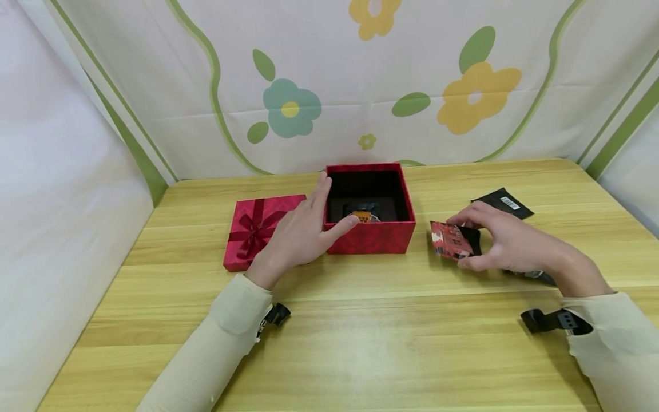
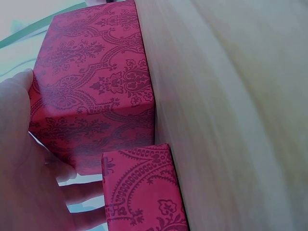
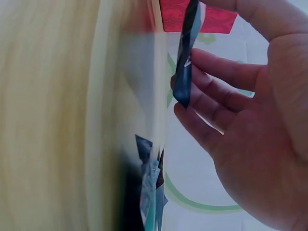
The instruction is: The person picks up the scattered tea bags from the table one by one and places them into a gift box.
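Note:
An open red patterned gift box [image 1: 369, 237] stands near the back of the table, with a dark packet with an orange label [image 1: 362, 216] inside. My left hand [image 1: 304, 229] spans its front left corner, thumb over the front rim and fingers stretched along the left side. In the left wrist view the thumb touches the box [image 2: 96, 62]. To the right, my right hand [image 1: 507, 237] pinches a red and black packet [image 1: 452, 240] between thumb and fingers just above the table. The right wrist view shows this packet [image 3: 185, 62] edge-on.
The red box lid [image 1: 246, 237] with its ribbon bow lies left of the box, partly behind my left hand. A black packet with a barcode label [image 1: 501, 201] lies at the back right. Another dark packet [image 1: 535, 276] lies under my right wrist. A flowered curtain [image 1: 340, 109] hangs behind.

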A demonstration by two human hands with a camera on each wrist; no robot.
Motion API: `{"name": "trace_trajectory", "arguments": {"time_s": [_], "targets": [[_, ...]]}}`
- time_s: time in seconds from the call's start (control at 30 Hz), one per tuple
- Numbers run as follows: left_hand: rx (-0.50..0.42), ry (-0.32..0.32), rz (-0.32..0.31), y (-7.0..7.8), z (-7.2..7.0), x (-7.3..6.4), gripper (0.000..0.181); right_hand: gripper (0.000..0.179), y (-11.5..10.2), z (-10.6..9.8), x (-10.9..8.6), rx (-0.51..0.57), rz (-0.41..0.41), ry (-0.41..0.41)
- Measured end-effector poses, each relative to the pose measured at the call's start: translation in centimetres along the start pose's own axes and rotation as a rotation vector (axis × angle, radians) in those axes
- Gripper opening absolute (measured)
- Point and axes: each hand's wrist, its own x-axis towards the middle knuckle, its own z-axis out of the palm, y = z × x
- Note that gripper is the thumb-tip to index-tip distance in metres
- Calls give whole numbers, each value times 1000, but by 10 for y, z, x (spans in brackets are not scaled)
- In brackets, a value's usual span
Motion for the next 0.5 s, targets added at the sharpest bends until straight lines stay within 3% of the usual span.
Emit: {"name": "trace_trajectory", "arguments": {"time_s": [0.5], "targets": [[-8, -1, 2, -1, 1, 0, 105, 73, -8, -5, 0, 66, 15, 193]]}}
